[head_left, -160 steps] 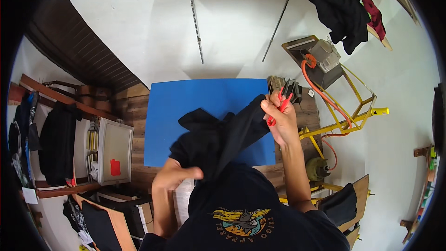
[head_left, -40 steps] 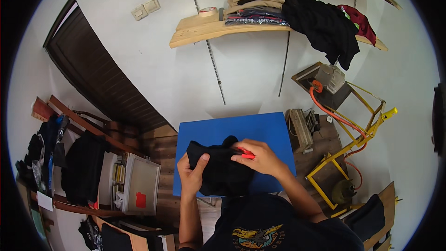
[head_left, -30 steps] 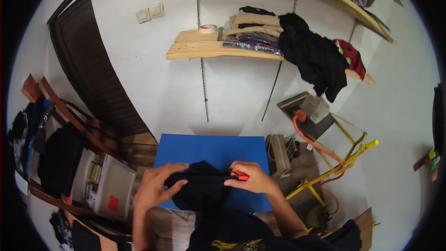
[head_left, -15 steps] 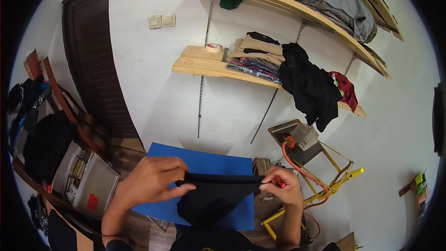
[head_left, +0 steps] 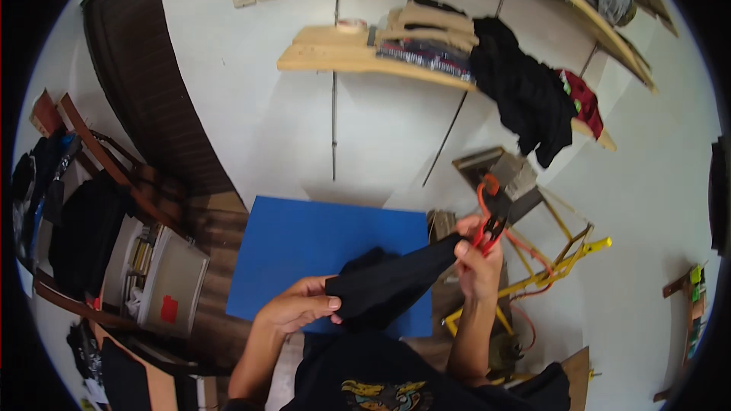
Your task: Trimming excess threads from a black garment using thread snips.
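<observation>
A piece of black fabric (head_left: 388,289) is stretched between my two hands above a blue tabletop (head_left: 289,247). Its left end is pinched in my left hand (head_left: 297,306), thumb on top and fingers curled beneath. The raised right corner sits between the thumb and fingers of my right hand (head_left: 480,266). That same hand also holds a small red-handled cutting tool (head_left: 489,234) with dark jaws pointing up and away; whether it is snips or pliers is hard to tell. The fabric slopes upward to the right, with its looser part bunched behind.
A wooden shelf (head_left: 320,59) on the wall carries folded clothes (head_left: 430,30) and a hanging black garment (head_left: 521,91). Right of the table stands a yellow metal frame (head_left: 560,266) with an orange hose. Shelving with bags (head_left: 87,236) and a white-framed panel (head_left: 179,281) stand at left.
My left hand has moved right and down, while my right hand has risen with the fabric's corner, tilting it. The red-handled tool now shows its jaws. The view has tipped downward.
</observation>
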`<act>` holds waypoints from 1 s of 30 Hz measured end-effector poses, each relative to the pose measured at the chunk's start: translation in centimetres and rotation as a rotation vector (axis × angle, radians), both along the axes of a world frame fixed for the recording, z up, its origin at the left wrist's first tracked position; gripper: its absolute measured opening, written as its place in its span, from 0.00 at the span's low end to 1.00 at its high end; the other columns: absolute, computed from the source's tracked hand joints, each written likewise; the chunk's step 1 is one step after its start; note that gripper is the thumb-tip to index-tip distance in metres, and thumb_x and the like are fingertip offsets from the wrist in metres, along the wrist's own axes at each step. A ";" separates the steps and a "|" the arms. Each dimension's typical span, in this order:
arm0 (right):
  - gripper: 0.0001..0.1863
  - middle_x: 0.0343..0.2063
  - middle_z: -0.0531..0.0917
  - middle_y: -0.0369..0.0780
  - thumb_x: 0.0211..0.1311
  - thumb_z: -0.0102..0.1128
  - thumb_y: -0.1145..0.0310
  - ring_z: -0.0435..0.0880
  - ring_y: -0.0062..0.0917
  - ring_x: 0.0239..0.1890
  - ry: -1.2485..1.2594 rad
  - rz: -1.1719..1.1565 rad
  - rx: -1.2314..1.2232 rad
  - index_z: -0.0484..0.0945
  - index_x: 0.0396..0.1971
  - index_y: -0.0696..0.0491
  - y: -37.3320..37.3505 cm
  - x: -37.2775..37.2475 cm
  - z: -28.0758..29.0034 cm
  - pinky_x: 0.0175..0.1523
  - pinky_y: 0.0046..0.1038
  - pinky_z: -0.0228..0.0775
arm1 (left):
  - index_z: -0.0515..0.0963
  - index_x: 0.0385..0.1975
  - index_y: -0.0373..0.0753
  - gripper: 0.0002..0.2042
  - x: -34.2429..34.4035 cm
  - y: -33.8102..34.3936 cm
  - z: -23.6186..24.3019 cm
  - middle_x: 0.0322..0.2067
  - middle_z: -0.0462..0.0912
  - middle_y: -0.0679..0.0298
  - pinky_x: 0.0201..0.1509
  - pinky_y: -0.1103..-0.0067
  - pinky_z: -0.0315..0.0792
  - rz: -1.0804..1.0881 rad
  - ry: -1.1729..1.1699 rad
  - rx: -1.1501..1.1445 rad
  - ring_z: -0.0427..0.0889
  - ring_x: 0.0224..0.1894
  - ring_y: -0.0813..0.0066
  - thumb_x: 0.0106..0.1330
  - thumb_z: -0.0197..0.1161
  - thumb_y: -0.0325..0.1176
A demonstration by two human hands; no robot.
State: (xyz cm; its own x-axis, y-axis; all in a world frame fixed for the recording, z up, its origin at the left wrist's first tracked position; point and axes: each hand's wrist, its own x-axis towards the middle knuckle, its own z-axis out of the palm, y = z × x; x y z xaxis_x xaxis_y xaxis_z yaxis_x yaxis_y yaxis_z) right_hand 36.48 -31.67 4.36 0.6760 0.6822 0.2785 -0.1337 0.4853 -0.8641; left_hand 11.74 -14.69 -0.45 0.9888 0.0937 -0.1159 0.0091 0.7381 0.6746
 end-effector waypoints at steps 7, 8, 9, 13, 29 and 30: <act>0.19 0.25 0.75 0.32 0.50 0.62 0.70 0.65 0.09 0.15 -0.051 0.044 -0.135 0.74 0.43 0.60 1.5 -0.1 0.4 0.15 0.13 0.50 | 0.79 0.36 0.33 0.09 0.3 -4.4 -0.7 0.22 0.76 0.69 0.60 0.73 0.66 0.409 -0.149 0.144 0.80 0.39 0.74 0.60 0.62 0.32; 0.18 0.25 0.75 0.32 0.51 0.61 0.71 0.64 0.09 0.15 -0.041 0.051 -0.150 0.74 0.43 0.60 1.7 -0.1 0.3 0.15 0.13 0.49 | 0.79 0.36 0.33 0.11 0.0 -4.5 -1.7 0.18 0.71 0.72 0.58 0.75 0.67 0.425 -0.171 0.136 0.80 0.38 0.75 0.63 0.60 0.35; 0.16 0.26 0.75 0.31 0.52 0.59 0.72 0.62 0.07 0.15 -0.030 0.036 -0.186 0.75 0.43 0.58 1.9 -0.4 0.5 0.15 0.12 0.48 | 0.79 0.36 0.33 0.11 -0.2 -4.4 -2.3 0.18 0.71 0.72 0.58 0.75 0.67 0.423 -0.157 0.140 0.80 0.38 0.75 0.63 0.60 0.35; 0.14 0.26 0.74 0.29 0.53 0.58 0.73 0.61 0.05 0.16 -0.035 0.009 -0.302 0.78 0.41 0.54 2.5 -0.5 -0.6 0.15 0.12 0.47 | 0.76 0.42 0.32 0.14 0.2 -6.0 -2.5 0.31 0.79 0.61 0.57 0.72 0.72 0.475 -0.258 -0.053 0.81 0.45 0.67 0.64 0.58 0.36; 0.16 0.21 0.72 0.31 0.47 0.55 0.73 0.60 0.08 0.16 -0.187 0.188 -0.192 0.74 0.39 0.58 1.5 -0.5 -0.4 0.17 0.15 0.45 | 0.71 0.54 0.31 0.19 0.7 -5.5 0.8 0.23 0.75 0.70 0.21 0.87 0.65 -0.181 0.185 0.241 0.70 0.19 0.88 0.69 0.58 0.37; 0.15 0.22 0.72 0.31 0.48 0.55 0.73 0.61 0.08 0.16 -0.222 0.187 -0.241 0.75 0.39 0.57 1.7 -0.4 -0.1 0.18 0.15 0.45 | 0.71 0.54 0.31 0.19 0.5 -5.7 0.7 0.23 0.75 0.70 0.21 0.87 0.65 -0.179 0.187 0.240 0.70 0.19 0.88 0.69 0.58 0.37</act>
